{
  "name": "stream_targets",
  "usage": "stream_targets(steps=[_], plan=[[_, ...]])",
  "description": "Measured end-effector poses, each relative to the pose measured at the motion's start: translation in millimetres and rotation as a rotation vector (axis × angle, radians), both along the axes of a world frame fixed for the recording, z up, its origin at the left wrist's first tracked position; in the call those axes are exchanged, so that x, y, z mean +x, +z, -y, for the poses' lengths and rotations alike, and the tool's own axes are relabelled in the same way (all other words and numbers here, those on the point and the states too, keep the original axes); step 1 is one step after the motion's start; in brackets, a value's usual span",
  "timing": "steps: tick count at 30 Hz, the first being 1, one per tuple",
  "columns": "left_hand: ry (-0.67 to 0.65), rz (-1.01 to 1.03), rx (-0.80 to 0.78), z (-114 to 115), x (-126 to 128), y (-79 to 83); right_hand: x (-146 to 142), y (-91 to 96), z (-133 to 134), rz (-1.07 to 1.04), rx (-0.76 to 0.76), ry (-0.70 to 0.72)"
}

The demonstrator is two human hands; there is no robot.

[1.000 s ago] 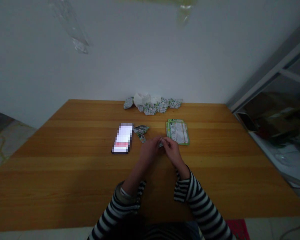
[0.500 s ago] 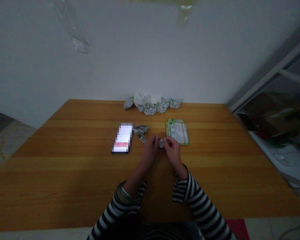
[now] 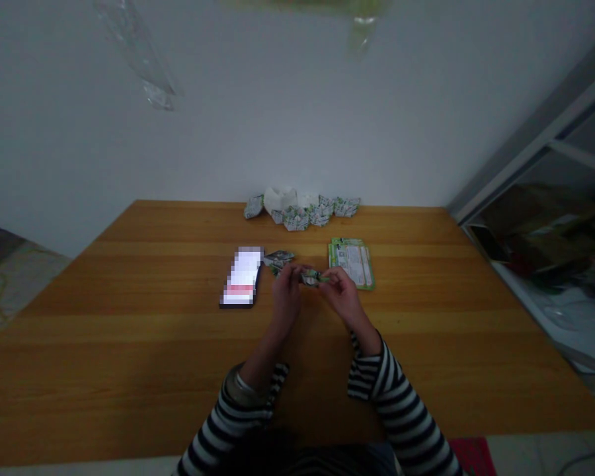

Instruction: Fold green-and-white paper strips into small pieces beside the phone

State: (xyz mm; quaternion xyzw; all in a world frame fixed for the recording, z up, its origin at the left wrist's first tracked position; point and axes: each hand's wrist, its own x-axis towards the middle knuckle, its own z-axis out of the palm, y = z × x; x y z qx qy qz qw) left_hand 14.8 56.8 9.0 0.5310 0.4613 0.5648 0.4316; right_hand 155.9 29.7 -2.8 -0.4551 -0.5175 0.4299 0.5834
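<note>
Between my two hands is a small folded piece of printed paper (image 3: 309,278), white, green and dark. My left hand (image 3: 286,297) pinches its left end, and my right hand (image 3: 340,291) pinches its right end. The fingertips hide parts of it. Just beyond my left hand lie folded paper pieces (image 3: 280,256) with pointed ends, partly covered by that hand. Behind my right hand is a stack of printed green-and-white sheets (image 3: 356,263).
A phone (image 3: 242,277) with a lit, blurred screen lies left of my hands on the wooden table (image 3: 143,317). Several folded paper shapes (image 3: 297,217) and white crumpled tissue-like pieces (image 3: 280,199) line the back edge by the wall. A shelf unit (image 3: 550,264) stands to the right.
My hands have moved apart a little, the left one leftward. More of the folded paper shows between them, its green print now visible. The things on the table have stayed put.
</note>
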Motion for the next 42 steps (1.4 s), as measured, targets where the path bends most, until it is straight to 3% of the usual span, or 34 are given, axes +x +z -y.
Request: stream_targets(steps=[6, 10, 14, 19, 23, 30, 34, 37, 42], plan=[[-0.06, -0.11, 0.081, 4.6, 0.1, 0.4, 1.3, 7.1, 5.2, 0.153, 0.076, 0.045], [-0.033, -0.125, 0.088, 4.1, 1.1, -2.8, 4.9, 7.2, 3.2, 0.234, 0.16, 0.007], [-0.052, 0.129, -0.049, 3.4, 5.1, -3.5, 3.7, 3.8, 1.4, 0.175, 0.173, -0.086], [-0.141, 0.385, -0.216, 4.4, 10.5, -1.6, -4.0, 2.5, -0.4, -0.007, 0.063, -0.25], [-0.192, 0.321, -0.167, 3.5, 11.4, 3.0, -5.2, 4.8, -1.5, -0.155, 0.002, -0.27], [-0.211, 0.207, -0.144, -0.1, 4.5, 5.1, 2.7, 4.6, 2.1, 0.068, 0.029, -0.216], [-0.183, 0.145, -0.126, -0.4, 2.1, 5.9, 4.3, 4.4, 3.0, 0.102, 0.059, -0.258], [-0.161, 0.088, -0.084, 0.4, 1.6, 10.1, 7.0, 6.6, 3.8, 0.143, 0.111, -0.28], [-0.147, 0.042, -0.002, 0.6, -4.0, 16.2, 16.3, 13.2, 6.3, 0.38, 0.305, -0.24]])
